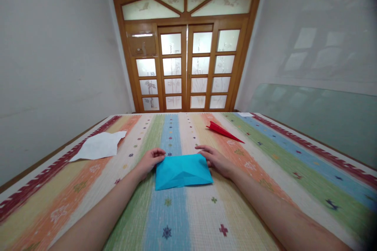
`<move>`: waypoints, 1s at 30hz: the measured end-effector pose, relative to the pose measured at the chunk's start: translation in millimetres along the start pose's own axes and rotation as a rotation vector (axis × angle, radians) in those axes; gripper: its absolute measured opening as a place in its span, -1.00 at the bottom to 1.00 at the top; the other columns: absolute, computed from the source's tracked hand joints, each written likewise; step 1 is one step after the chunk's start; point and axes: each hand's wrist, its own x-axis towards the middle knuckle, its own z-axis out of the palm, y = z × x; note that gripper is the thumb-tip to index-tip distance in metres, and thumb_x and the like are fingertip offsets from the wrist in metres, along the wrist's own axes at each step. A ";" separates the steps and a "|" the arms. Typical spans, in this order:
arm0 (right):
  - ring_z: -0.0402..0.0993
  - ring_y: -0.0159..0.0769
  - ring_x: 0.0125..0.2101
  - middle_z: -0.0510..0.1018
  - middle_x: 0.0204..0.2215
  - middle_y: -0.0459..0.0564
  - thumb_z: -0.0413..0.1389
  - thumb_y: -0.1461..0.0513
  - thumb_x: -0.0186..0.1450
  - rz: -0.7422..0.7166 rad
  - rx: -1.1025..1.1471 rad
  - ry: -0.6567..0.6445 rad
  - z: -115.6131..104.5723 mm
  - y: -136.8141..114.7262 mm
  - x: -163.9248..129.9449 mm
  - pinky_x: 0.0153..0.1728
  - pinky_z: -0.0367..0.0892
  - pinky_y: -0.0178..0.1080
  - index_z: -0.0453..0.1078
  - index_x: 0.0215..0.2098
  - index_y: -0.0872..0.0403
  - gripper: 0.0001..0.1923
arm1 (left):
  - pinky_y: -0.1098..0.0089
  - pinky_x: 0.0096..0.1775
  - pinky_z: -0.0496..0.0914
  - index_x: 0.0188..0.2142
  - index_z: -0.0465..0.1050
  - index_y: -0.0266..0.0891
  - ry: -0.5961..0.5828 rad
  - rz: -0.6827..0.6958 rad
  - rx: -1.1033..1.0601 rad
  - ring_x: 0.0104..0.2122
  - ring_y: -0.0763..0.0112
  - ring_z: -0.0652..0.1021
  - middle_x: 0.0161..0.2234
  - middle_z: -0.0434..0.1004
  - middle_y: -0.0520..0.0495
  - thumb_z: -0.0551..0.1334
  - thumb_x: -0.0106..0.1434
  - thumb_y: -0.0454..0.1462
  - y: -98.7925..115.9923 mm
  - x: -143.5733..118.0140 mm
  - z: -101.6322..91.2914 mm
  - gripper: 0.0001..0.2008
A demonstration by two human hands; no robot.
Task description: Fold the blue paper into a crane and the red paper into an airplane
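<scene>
A folded blue paper sheet (182, 171) lies flat on the striped cloth in front of me, with creases showing across its top. My left hand (150, 160) rests at its upper left corner, fingertips on the paper's edge. At the upper right corner my right hand (217, 160) presses its fingers on the paper. Neither hand lifts the sheet.
A red paper plane (223, 131) lies farther back to the right. A crumpled white sheet (98, 146) sits at the left. The striped cloth (265, 157) covers the whole surface. A glass pane (318, 121) leans on the right wall; wooden doors (185, 66) stand behind.
</scene>
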 end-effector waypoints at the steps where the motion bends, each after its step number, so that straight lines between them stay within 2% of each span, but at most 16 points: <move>1: 0.29 -0.40 -0.46 0.44 -0.28 -0.06 0.20 0.04 0.22 -0.014 -0.063 -0.015 1.4 -1.3 -1.2 -0.54 0.13 -0.37 0.38 0.06 -0.03 -0.54 | 0.51 -0.44 0.21 -0.21 0.48 -0.28 0.000 -0.001 -0.007 -0.43 0.48 0.46 -0.36 0.53 -0.04 0.45 0.03 -0.17 -0.3 0.4 -0.7 -0.64; 3: 0.29 -0.40 -0.44 0.41 -0.30 -0.07 0.26 0.07 0.19 -0.034 -0.152 -0.047 4.1 -2.5 -3.0 -0.53 0.14 -0.37 0.33 0.12 -0.04 -0.45 | 0.51 -0.41 0.23 -0.20 0.48 -0.28 0.002 0.000 -0.023 -0.42 0.47 0.46 -0.36 0.53 -0.04 0.45 0.03 -0.16 -0.7 1.3 -2.1 -0.62; 7: 0.25 -0.44 -0.51 0.35 -0.39 -0.16 0.30 0.13 0.14 -0.034 -0.104 -0.066 5.4 -0.2 -2.4 -0.54 0.11 -0.37 0.16 0.26 -0.05 -0.24 | 0.50 -0.40 0.26 -0.20 0.47 -0.29 0.017 0.002 -0.039 -0.43 0.47 0.47 -0.37 0.52 -0.03 0.46 0.01 -0.15 -0.6 2.0 -3.3 -0.60; 12: 0.18 -0.48 -0.55 0.25 -0.46 -0.22 0.29 0.14 0.14 -0.051 -0.007 -0.029 0.1 3.4 1.3 -0.57 0.02 -0.37 0.18 0.25 -0.03 -0.26 | 0.52 -0.50 0.22 -0.23 0.44 -0.27 0.079 0.016 -0.013 -0.52 0.52 0.41 -0.43 0.46 0.03 0.42 0.05 -0.13 0.0 0.6 -3.0 -0.64; 18: 0.12 -0.49 -0.59 0.18 -0.54 -0.26 0.32 0.07 0.10 -0.066 0.029 0.091 -1.2 7.1 4.8 -0.59 -0.01 -0.38 0.21 0.24 0.00 -0.22 | 0.45 -0.49 0.34 -0.22 0.44 -0.26 0.166 0.037 0.076 -0.55 0.47 0.44 -0.44 0.46 0.02 0.39 0.04 -0.08 6.3 1.2 -5.8 -0.62; 21: 0.13 -0.48 -0.61 0.23 -0.58 -0.26 0.30 0.07 0.12 -0.075 -0.014 0.097 -0.4 9.3 5.3 -0.60 0.02 -0.38 0.27 0.19 0.03 -0.29 | 0.44 -0.50 0.34 -0.19 0.46 -0.26 0.203 0.060 0.139 -0.53 0.45 0.46 -0.37 0.51 -0.04 0.35 0.07 -0.08 9.4 1.5 -6.4 -0.62; 25: 0.31 -0.38 -0.54 0.45 -0.50 -0.12 0.24 0.05 0.17 -0.130 -0.139 0.170 0.1 14.3 9.7 -0.52 0.20 -0.33 0.41 0.01 0.08 -0.51 | 0.40 -0.46 0.37 -0.17 0.47 -0.26 0.284 0.132 0.233 -0.42 0.35 0.51 -0.26 0.53 -0.12 0.25 0.17 -0.05 10.2 3.1 -5.7 -0.64; 28: 0.43 -0.29 -0.39 0.55 -0.37 -0.03 0.22 0.06 0.16 -0.196 -0.191 0.262 0.8 18.0 15.1 -0.38 0.30 -0.27 0.45 -0.16 0.09 -0.65 | 0.31 -0.23 0.42 -0.12 0.47 -0.24 0.334 0.217 0.300 -0.19 0.21 0.52 -0.14 0.52 -0.16 0.24 0.20 -0.04 11.6 3.2 -4.1 -0.63; 30: 0.45 -0.25 -0.30 0.56 -0.32 -0.01 0.21 0.08 0.16 -0.248 -0.235 0.322 1.6 18.8 17.1 -0.29 0.32 -0.24 0.46 -0.23 0.07 -0.71 | 0.22 -0.03 0.37 -0.06 0.45 -0.21 0.386 0.328 0.412 -0.02 0.16 0.47 -0.04 0.48 -0.18 0.21 0.25 -0.07 13.5 1.3 -2.2 -0.65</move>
